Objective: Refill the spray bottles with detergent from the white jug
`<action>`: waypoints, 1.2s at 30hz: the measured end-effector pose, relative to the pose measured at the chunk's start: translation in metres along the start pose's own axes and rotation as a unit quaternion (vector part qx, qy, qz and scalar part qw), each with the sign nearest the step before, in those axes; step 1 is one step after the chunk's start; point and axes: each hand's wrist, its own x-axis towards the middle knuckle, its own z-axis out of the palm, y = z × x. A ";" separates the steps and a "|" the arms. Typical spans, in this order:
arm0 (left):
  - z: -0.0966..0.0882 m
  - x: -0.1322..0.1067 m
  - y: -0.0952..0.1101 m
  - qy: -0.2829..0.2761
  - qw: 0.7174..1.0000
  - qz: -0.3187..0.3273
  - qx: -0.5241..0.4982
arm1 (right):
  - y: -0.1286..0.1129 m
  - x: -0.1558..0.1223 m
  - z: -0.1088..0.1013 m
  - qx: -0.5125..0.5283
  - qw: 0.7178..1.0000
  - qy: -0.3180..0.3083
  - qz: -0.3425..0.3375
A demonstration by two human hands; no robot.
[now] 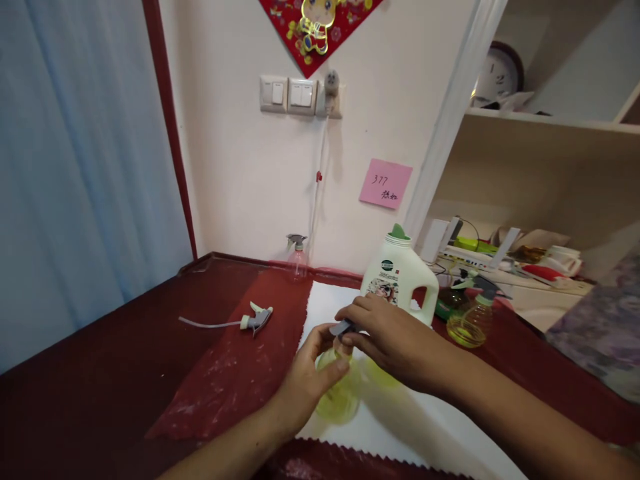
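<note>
A clear spray bottle [339, 403] with yellow liquid stands on the white cloth. My left hand [305, 377] is wrapped round its upper part. Over the bottle's neck, the fingers of my right hand [387, 333] close on the grey trigger spray head [342, 327], which they partly hide. Whether the head is fully seated cannot be seen. Beneath my right hand shows part of another container of yellow liquid [383, 373]. A loose trigger sprayer [257, 319] with a long thin tube lies on the red covering to the left.
A pale green jug [400, 267] stands behind my right hand. Two spray bottles, one dark green [447, 303] and one clear [470, 327], are to the right. A pinkish spray bottle [297, 262] stands by the wall. A router [467, 252] sits on the shelf.
</note>
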 end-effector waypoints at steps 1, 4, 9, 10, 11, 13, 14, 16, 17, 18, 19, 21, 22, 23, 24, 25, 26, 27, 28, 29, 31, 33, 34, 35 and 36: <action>-0.001 -0.001 -0.003 -0.014 1.000 0.005 0.023 | 0.000 -0.001 -0.001 -0.005 1.000 -0.004 0.004; -0.004 -0.002 -0.011 -0.031 0.996 0.006 0.082 | -0.003 -0.001 -0.006 -0.022 0.999 -0.023 0.017; -0.005 -0.002 -0.013 -0.035 0.991 0.009 0.129 | -0.012 0.001 -0.017 -0.051 0.996 -0.063 0.029; -0.005 -0.002 -0.013 -0.036 0.990 0.006 0.138 | -0.014 0.002 -0.019 -0.061 0.995 -0.069 0.033; -0.005 -0.002 -0.013 -0.037 0.989 0.004 0.146 | -0.015 0.002 -0.020 -0.074 0.994 -0.073 0.038; -0.005 -0.003 -0.014 -0.033 0.987 0.004 0.154 | -0.018 0.003 -0.020 -0.091 0.992 -0.079 0.041; -0.005 -0.004 -0.015 -0.031 0.987 0.006 0.157 | -0.018 0.003 -0.018 -0.093 0.992 -0.080 0.040; -0.005 -0.004 -0.016 -0.029 0.987 0.011 0.159 | -0.018 0.002 -0.014 -0.087 0.992 -0.079 0.038; -0.005 -0.004 -0.016 -0.028 0.987 0.012 0.160 | -0.018 0.002 -0.012 -0.084 0.993 -0.076 0.039; -0.005 -0.004 -0.017 -0.029 0.986 0.012 0.163 | -0.018 0.001 -0.009 -0.083 0.993 -0.074 0.042; -0.005 -0.004 -0.017 -0.030 0.986 0.014 0.165 | -0.017 0.001 -0.006 -0.083 0.993 -0.072 0.044; -0.005 -0.004 -0.017 -0.030 0.985 0.020 0.169 | -0.015 0.001 -0.002 -0.080 0.993 -0.072 0.044; -0.005 -0.004 -0.017 -0.030 0.985 0.024 0.170 | -0.014 0.001 0.000 -0.077 0.993 -0.073 0.043; -0.005 -0.004 -0.017 -0.030 0.984 0.028 0.170 | -0.013 0.001 0.001 -0.073 0.994 -0.074 0.041; -0.005 -0.005 -0.017 -0.031 0.984 0.030 0.170 | -0.011 0.001 0.003 -0.070 0.994 -0.073 0.040; -0.005 -0.005 -0.017 -0.032 0.984 0.030 0.171 | -0.010 0.001 0.004 -0.069 0.994 -0.073 0.040; -0.005 -0.005 -0.017 -0.032 0.984 0.029 0.174 | -0.010 0.001 0.004 -0.069 0.994 -0.072 0.041; -0.005 -0.005 -0.018 -0.033 0.983 0.028 0.178 | -0.009 0.002 0.005 -0.068 0.994 -0.073 0.042; -0.005 -0.005 -0.018 -0.033 0.983 0.027 0.181 | -0.009 0.002 0.005 -0.068 0.994 -0.074 0.045; -0.005 -0.005 -0.018 -0.033 0.982 0.028 0.184 | -0.009 0.003 0.005 -0.068 0.993 -0.077 0.049; -0.005 -0.005 -0.018 -0.031 0.981 0.026 0.188 | -0.012 0.004 0.005 -0.070 0.992 -0.089 0.063; -0.005 -0.004 -0.018 -0.028 0.981 0.018 0.192 | -0.016 0.006 0.004 -0.086 0.987 -0.103 0.084; -0.004 -0.004 -0.018 -0.026 0.981 0.013 0.194 | -0.018 0.007 0.004 -0.098 0.985 -0.108 0.097; -0.004 -0.005 -0.018 -0.024 0.981 0.009 0.194 | -0.021 0.008 0.004 -0.111 0.982 -0.111 0.108; -0.004 -0.005 -0.018 -0.023 0.981 0.007 0.191 | -0.024 0.009 0.004 -0.122 0.979 -0.112 0.119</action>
